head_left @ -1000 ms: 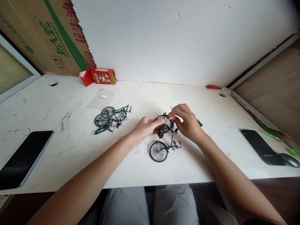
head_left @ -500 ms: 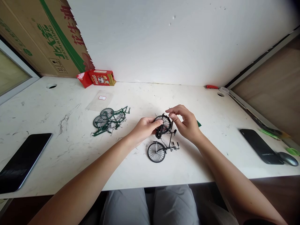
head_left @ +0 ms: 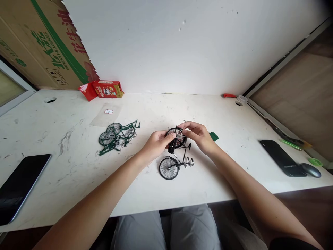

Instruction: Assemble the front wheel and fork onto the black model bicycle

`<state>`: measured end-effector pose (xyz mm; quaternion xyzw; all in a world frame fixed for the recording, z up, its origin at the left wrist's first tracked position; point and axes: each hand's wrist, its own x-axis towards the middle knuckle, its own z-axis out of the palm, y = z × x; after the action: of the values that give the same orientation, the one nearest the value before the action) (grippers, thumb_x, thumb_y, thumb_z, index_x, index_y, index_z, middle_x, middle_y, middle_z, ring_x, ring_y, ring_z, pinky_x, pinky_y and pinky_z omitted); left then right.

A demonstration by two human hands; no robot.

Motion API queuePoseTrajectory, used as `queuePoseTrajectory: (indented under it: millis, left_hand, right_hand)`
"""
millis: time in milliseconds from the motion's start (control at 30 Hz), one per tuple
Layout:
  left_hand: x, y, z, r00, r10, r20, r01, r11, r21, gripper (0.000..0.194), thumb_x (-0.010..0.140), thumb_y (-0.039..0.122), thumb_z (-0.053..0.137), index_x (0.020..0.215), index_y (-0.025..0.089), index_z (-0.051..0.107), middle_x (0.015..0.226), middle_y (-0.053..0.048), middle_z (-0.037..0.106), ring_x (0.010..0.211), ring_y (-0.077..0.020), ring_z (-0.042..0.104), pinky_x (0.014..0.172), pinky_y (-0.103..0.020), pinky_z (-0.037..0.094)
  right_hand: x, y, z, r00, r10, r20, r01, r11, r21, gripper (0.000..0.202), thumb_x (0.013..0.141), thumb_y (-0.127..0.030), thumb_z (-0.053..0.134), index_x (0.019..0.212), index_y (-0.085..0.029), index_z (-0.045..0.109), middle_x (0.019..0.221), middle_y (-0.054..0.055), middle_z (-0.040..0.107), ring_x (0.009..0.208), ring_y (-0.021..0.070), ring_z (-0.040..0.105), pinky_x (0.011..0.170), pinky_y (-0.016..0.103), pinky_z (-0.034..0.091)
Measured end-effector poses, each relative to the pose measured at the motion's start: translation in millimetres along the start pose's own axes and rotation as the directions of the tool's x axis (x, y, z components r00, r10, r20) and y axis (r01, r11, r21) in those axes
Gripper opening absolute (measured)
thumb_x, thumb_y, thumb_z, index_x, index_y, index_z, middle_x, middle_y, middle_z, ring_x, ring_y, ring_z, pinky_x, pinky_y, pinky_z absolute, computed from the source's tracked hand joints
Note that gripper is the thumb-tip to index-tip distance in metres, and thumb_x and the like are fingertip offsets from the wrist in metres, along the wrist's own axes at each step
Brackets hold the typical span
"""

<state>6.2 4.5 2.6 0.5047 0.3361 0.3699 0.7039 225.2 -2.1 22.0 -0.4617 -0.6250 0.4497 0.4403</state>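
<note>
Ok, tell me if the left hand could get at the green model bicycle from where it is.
Probably yes. The left hand grips the black model bicycle, so it would have to let go; bare table lies between it and the green model bicycle.

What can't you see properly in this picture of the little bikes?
- Head view: the far wheel of the black toy bike is partly covered by the left hand and right hand.
- Whatever the fingertips pinch there is too small to tell.
- The green toy bike is a tangle; its parts are too small to separate.
- The tablet is cut off by the left edge.
</note>
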Motion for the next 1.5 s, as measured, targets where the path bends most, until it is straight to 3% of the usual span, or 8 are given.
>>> queuePoseTrajectory:
  millis: [567,1133,1500]
  left_hand:
    - [-0.3,-0.7,1.7,0.999,0.037,-0.015,-0.036,0.999,0.032,0.038,0.092,0.052,0.075,0.096,0.015,0.077,0.081,-0.007,0.072,0.079,-0.0211,0.066,0.073,-0.032,0.05]
    - [-2.4,2.1,3.1,0.999,0.05,-0.014,-0.049,0.998,0.043,0.039,0.092,0.052,0.075,0.095,0.014,0.075,0.08,-0.007,0.07,0.082,-0.0204,0.065,0.074,-0.03,0.049]
    - [-2.7,1.7,3.9,0.999,0.033,-0.013,-0.033,0.998,0.05,0.038,0.09,0.053,0.076,0.096,0.015,0.077,0.078,-0.007,0.07,0.083,-0.0225,0.066,0.075,-0.032,0.051]
  right_hand:
    - [-1.2,-2.1,8.2,0.997,0.006,-0.081,-0.002,0.999,0.053,0.026,0.091,-0.044,0.079,0.109,-0.024,0.078,0.091,0.002,0.066,0.083,0.016,0.06,0.079,0.035,0.053]
    - [-2.3,1.5,8.6,0.987,-0.127,-0.098,0.125,0.992,-0.023,0.02,0.093,-0.039,0.078,0.108,-0.026,0.078,0.095,0.004,0.068,0.091,0.0188,0.062,0.082,0.038,0.053]
    - [-5.7,-0.9,9.0,0.987,-0.123,-0.104,0.114,0.99,-0.084,0.02,0.095,-0.042,0.073,0.105,-0.025,0.075,0.098,0.005,0.068,0.094,0.0211,0.063,0.085,0.041,0.054]
